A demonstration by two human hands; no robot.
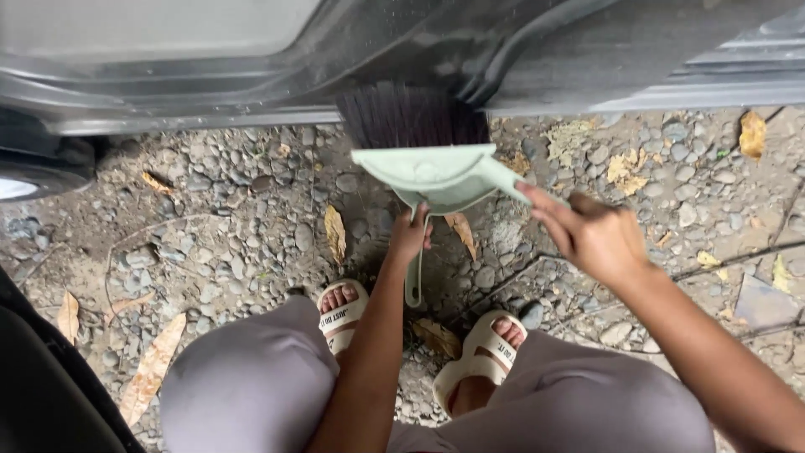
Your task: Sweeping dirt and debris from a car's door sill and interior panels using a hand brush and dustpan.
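Gravel beside car sill, left hand grip closed on green dustpan, right hand grip closed on brush.

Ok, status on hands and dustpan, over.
Left hand grips dustpan handle. Right hand on brush handle, bristles at vehicle sill. Gravel, leaves below.
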